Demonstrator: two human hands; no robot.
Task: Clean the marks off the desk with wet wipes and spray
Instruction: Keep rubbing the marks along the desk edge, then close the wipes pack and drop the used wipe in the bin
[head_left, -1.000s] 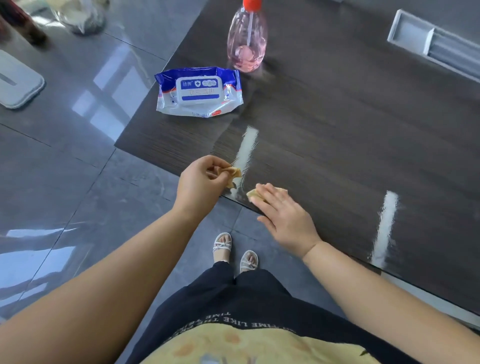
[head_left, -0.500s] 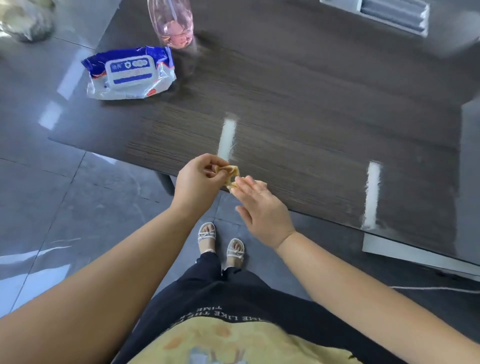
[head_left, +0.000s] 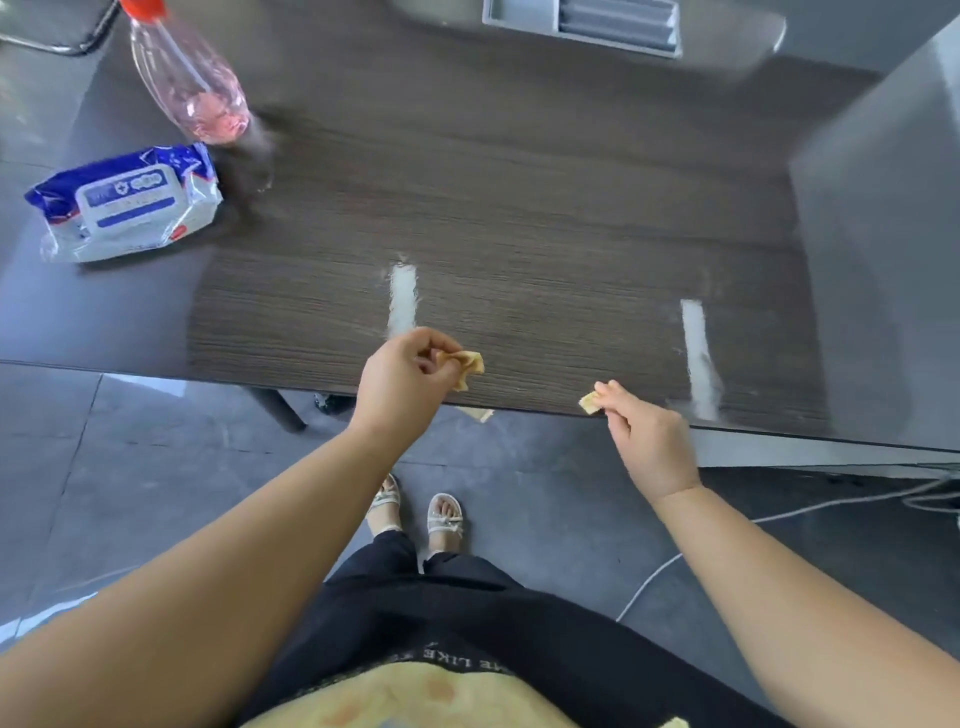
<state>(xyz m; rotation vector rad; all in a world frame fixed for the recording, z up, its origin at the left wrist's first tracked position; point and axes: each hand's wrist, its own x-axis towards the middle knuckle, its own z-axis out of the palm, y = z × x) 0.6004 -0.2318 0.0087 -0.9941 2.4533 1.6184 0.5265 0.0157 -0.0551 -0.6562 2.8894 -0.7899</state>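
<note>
Left hand (head_left: 402, 382) pinches crumpled tan scrap (head_left: 467, 364); right hand (head_left: 649, 441) pinches small tan scrap (head_left: 589, 402). White residue stripe (head_left: 698, 358) — long axis square to dark wood-grain desk (head_left: 519, 208) edge — lies just right of right hand.

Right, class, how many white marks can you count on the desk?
2. One mark lies just beyond the left hand; the other mark reaches the desk edge, beside the right hand. Hands could hide more.

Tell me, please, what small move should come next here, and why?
Probably empty both hands first: the left hand pinches a crumpled yellowish scrap, the right hand a smaller scrap, so neither can take a wipe. Two white marks show on the desk; the wet wipes pack and spray bottle sit untouched at its left.
</note>
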